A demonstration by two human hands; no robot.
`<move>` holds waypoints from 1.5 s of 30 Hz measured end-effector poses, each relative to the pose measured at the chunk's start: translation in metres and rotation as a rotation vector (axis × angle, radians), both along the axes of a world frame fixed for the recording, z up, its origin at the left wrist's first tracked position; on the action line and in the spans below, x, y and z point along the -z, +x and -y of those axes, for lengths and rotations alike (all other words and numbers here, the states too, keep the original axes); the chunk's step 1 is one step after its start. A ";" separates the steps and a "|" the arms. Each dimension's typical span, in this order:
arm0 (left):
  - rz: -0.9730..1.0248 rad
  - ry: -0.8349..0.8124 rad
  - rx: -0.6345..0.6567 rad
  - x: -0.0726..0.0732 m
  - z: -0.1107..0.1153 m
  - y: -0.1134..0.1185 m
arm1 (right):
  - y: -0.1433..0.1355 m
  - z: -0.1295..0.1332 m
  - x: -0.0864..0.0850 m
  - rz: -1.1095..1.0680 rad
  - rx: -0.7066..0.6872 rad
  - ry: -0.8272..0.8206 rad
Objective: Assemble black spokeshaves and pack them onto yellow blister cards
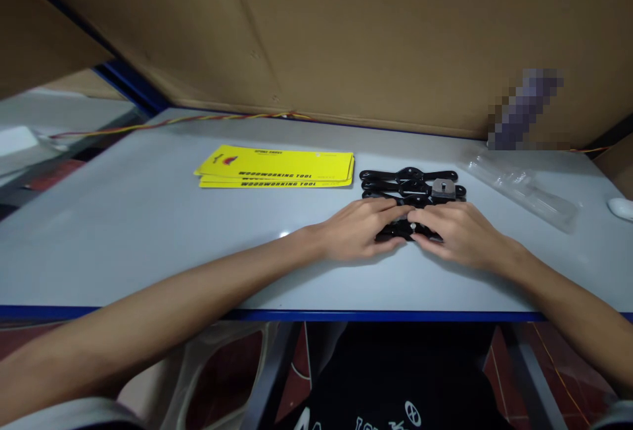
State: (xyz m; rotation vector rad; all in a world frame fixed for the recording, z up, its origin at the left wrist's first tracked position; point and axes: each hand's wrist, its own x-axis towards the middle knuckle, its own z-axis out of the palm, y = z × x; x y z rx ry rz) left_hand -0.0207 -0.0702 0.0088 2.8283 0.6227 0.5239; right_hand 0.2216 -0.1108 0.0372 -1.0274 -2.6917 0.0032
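Observation:
On the table lie several black spokeshaves, one behind another, with long handles at both sides. My left hand (363, 227) and my right hand (457, 232) meet over the nearest spokeshave (390, 230), fingers closed around its middle from either side. A small silver screw (413, 226) shows between my thumbs. The fingers hide most of this tool. Just beyond them, the farthest spokeshave (409, 174) lies in full view. In front of it, a squarish metal plate (444, 188) with a slot rests on the right part of another one.
Yellow cards (281, 165) printed "WOODWORKING TOOL" are stacked left of the tools. Clear plastic packaging (524, 186) lies to the right. A cardboard wall (346, 41) closes off the back, with a red-yellow wire (198, 118) along its foot. The blue table edge (370, 316) runs in front.

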 end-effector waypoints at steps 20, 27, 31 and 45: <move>0.039 -0.086 0.022 -0.002 0.000 0.000 | 0.005 0.001 -0.001 -0.035 -0.183 0.111; 0.064 -0.068 0.020 -0.001 0.000 -0.001 | 0.009 -0.001 -0.005 -0.066 -0.145 0.100; 0.042 -0.075 0.012 -0.001 0.000 0.000 | 0.008 -0.002 -0.003 -0.052 -0.108 0.100; 0.021 -0.075 0.008 -0.002 -0.001 -0.001 | 0.002 0.001 0.002 -0.017 -0.136 0.047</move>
